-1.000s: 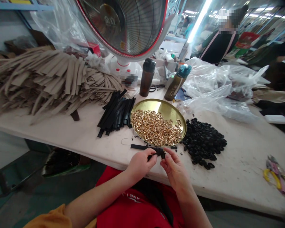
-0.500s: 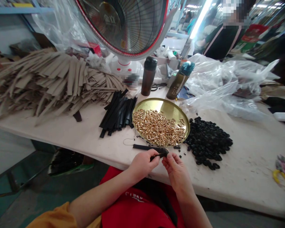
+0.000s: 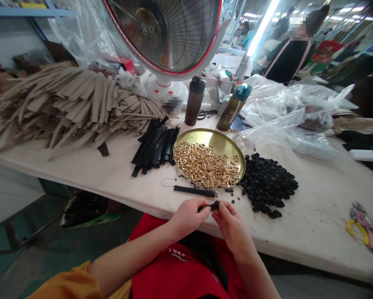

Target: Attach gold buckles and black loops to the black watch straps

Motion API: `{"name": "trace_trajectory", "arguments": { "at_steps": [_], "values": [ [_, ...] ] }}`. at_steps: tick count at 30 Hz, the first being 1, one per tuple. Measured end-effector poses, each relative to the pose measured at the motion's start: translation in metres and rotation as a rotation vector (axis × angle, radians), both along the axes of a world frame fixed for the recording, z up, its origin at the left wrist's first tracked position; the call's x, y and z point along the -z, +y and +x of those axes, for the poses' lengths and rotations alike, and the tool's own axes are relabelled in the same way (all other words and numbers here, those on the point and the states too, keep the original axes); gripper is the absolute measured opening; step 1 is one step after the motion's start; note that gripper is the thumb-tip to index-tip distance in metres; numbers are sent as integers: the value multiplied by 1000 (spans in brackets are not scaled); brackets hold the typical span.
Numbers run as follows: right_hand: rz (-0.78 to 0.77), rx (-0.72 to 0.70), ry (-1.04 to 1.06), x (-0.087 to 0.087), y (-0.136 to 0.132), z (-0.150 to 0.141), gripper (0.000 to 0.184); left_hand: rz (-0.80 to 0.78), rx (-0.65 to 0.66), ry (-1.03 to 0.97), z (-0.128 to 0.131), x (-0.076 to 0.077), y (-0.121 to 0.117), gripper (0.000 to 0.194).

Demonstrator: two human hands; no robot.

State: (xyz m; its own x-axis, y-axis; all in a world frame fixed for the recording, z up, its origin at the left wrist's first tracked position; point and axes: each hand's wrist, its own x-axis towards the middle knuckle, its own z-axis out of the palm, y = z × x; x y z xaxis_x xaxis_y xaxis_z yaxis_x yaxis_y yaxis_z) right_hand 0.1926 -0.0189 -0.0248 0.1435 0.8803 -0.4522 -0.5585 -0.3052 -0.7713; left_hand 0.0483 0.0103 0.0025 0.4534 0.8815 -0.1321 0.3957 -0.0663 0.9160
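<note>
At the table's front edge, my left hand (image 3: 188,216) and my right hand (image 3: 231,224) pinch a small black strap piece (image 3: 213,206) between them. Fingers cover much of it, so its full shape is hidden. Just beyond my fingertips lies a longer black strap (image 3: 192,190) with a gold-coloured buckle (image 3: 216,195) at its right end. Behind that strap, a round gold tray (image 3: 225,145) bears a heap of small gold buckles (image 3: 206,166). Small black loops (image 3: 269,187) are piled to the tray's right. Flat black strips (image 3: 157,145) lie bundled on its left.
Beige strips (image 3: 77,104) are heaped at the left. A round wire-guarded appliance (image 3: 170,37) towers behind two bottles, one dark (image 3: 195,101) and one olive (image 3: 232,108). Clear plastic bags (image 3: 282,108) lie back right; yellow-handled pliers (image 3: 359,230) lie far right. A person (image 3: 288,58) is beyond.
My hands have drawn slightly toward me, away from the strap on the table. Its right end and gold buckle now show more clearly. Both hands still pinch the black piece.
</note>
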Motion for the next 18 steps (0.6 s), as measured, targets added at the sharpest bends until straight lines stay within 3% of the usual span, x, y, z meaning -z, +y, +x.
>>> {"name": "trace_trajectory", "arguments": {
  "at_steps": [8,12,14,18],
  "values": [
    [0,6,168,0,-6,-10,16,14,-43,-3,7,5,-4,21],
    [-51,10,139,0,-7,-7,18,-28,48,-21,4,7,-2,19],
    [-72,26,123,0,-6,-6,18,-75,74,-42,1,6,0,27],
    [-40,-54,74,1,-5,-12,18,-145,48,-71,-4,6,6,24]
  ]
}}
